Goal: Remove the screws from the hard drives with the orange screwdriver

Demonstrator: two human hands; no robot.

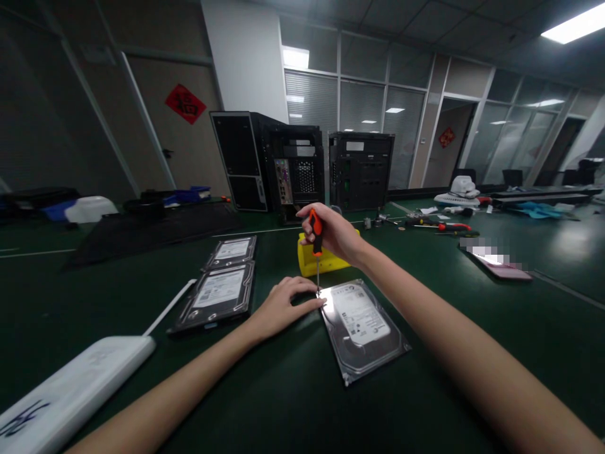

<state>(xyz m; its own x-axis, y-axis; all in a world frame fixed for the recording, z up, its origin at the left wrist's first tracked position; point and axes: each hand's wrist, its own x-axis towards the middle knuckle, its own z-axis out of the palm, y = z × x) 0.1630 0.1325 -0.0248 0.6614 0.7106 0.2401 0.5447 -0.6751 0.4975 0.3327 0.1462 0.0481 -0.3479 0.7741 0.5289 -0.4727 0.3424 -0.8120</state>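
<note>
My right hand point(328, 233) is wrapped round the orange-and-black handle of a screwdriver point(316, 231), held upright. Its shaft points straight down, with the tip at the far left corner of a hard drive point(378, 356). That drive lies flat, white label up. At the same corner, my left hand point(285, 302) grips the drive's edge, thumb and forefinger on either side of the screwdriver tip. The fingers partly cover the screw spot there. Just behind the drive stands a yellow holder point(307, 262), partly hidden by my right hand.
Two more hard drives point(220, 287) point(232, 249) lie at left, near a white power strip point(89, 372). Black computer cases point(239, 161) point(363, 170) stand at the back. Pliers point(454, 226) and a pink phone point(508, 272) lie at right. A black mat point(155, 230) lies at far left.
</note>
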